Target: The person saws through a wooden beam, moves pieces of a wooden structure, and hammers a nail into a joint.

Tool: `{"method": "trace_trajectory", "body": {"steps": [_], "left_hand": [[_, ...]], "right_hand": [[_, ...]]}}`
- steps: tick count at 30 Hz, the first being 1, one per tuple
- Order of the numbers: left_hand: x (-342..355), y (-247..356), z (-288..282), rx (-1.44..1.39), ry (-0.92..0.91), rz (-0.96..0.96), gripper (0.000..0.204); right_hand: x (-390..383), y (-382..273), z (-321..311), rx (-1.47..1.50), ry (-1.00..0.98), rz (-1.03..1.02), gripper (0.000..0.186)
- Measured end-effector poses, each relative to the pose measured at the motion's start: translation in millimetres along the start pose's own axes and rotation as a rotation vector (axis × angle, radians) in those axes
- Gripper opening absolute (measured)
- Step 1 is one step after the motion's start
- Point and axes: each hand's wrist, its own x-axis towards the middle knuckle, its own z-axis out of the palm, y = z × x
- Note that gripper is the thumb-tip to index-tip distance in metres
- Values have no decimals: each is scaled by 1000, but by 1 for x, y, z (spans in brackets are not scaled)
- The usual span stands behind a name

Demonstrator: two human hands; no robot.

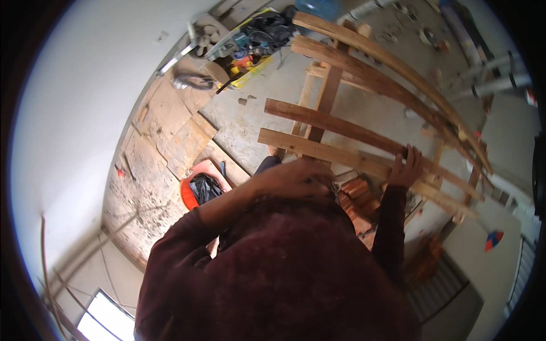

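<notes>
Several long wooden boards lie across upright-running cross pieces of wood [330, 91]. My right hand [405, 167] has its fingers over the two nearest boards, a reddish one [333, 121] and a paler one [347, 157], apparently gripping at their edges. My left hand [304, 179] is curled in front of my dark maroon top, just below the pale board; whatever its fingers hold is hidden or too small to tell. Beneath the boards at the middle right sit stacked orange bricks or tiles [358, 202].
An orange bucket [187, 193] with black plastic stands left of me beside flat boards [148, 187] on the floor. A cluttered pile of bags and tools [250, 45] is at the back left, white pipes [500, 82] at right, a white wall [68, 113] on the left.
</notes>
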Motion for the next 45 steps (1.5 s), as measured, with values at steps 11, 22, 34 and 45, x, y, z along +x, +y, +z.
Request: {"method": "trace_trajectory", "body": {"steps": [11,22,34,45], "left_hand": [[50,-21,-26,1139,442,418,77],[155,-49,50,1464,156,323,116],[155,-34,30,1377,185,186,106],[198,-9,47,1343,253,35,67]], "right_hand": [[-25,-33,14,155,334,308,49],[-371,-156,67,550,-988,953,45],[-373,-236,99,484,-411,1394,25],[-334,-127,47,665,-308,1372,27]]}}
